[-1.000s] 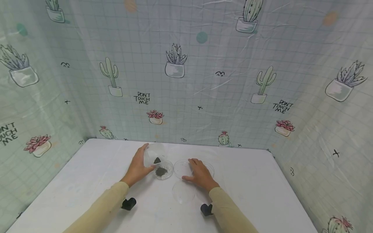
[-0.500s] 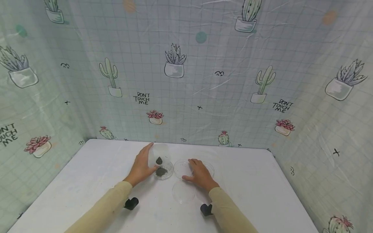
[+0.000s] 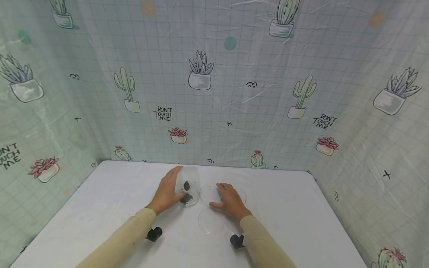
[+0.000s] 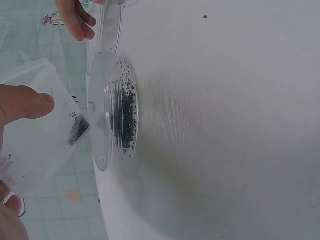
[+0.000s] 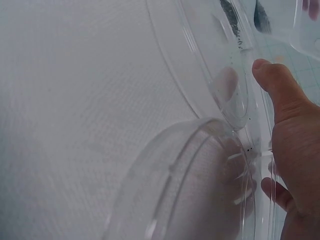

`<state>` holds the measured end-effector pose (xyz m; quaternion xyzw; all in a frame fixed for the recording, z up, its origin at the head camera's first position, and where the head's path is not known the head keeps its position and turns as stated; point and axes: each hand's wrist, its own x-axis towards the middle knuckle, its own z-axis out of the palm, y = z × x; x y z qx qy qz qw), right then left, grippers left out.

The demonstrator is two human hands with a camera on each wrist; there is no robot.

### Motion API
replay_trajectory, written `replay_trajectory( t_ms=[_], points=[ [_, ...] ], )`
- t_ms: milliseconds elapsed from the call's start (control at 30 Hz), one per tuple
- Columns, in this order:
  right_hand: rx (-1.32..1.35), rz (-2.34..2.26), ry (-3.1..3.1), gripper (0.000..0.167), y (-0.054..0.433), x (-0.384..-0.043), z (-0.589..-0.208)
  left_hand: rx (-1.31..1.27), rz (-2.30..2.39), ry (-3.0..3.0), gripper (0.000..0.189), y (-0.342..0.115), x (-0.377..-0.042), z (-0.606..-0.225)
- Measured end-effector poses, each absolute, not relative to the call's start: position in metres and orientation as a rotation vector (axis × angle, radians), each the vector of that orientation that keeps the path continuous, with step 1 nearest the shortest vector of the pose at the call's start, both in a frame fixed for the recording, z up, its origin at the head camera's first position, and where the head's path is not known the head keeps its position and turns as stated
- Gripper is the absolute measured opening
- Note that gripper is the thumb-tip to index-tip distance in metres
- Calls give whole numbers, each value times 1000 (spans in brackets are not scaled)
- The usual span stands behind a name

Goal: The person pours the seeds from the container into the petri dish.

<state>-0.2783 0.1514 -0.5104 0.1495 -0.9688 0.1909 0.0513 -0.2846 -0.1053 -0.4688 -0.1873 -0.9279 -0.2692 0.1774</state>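
My left hand (image 3: 166, 192) grips a translucent square plastic dish (image 4: 37, 135), thumb on its near side. The dish is tilted, and dark granules (image 4: 77, 130) are gathered in its low corner, close over a clear petri dish (image 4: 101, 157). Inside that petri dish lies a layer of dark granules (image 4: 126, 117), some scattered toward its wall. My right hand (image 3: 232, 201) hovers over two other clear petri dishes, one on the left (image 3: 207, 189) and one on the right (image 3: 244, 193). Its thumb is spread from its fingers, which partly cover both dishes.
A further clear petri dish (image 3: 211, 221) lies nearer me on the white table (image 3: 288, 219). A few stray granules dot the tabletop. Cactus-printed curtains (image 3: 231, 100) enclose the table at the back and sides. Dark wrist mounts (image 3: 155, 234) hang below both forearms.
My left hand has moved right with the square dish, bringing the granule-filled corner further over the petri dish. My right hand has stayed in place.
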Motion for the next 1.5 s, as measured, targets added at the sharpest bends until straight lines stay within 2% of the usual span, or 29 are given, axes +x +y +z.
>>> replay_trajectory(
  t_ms=[1500],
  points=[
    [485, 525, -2946, 83, 154, -283, -514, -889, -302, -2556, 105, -73, -283, -469]
  ],
)
